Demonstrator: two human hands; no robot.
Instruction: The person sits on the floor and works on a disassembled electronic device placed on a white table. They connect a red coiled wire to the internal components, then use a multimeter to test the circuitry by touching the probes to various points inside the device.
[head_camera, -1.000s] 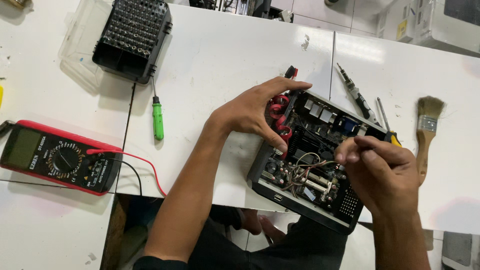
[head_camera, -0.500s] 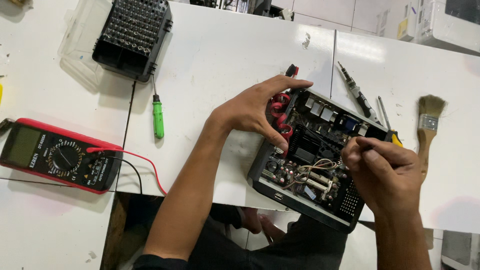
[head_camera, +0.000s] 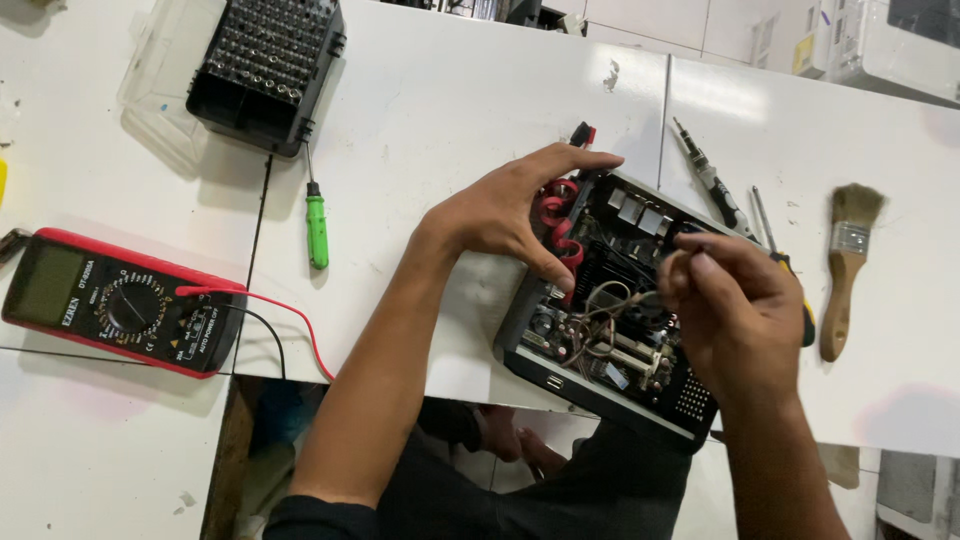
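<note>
While the opened black box (head_camera: 610, 310) at lower centre is steadied by the spread left hand (head_camera: 510, 215), thin wires (head_camera: 610, 300) are pinched by the right hand (head_camera: 735, 305); gentle handling seems needed.

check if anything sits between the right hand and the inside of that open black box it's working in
Nothing visible does. The right hand is already over the open black electronics box, fingertips pinched at the loose wires inside. The left hand braces the box's far-left edge beside the red coiled wires, clear of the right hand.
</note>
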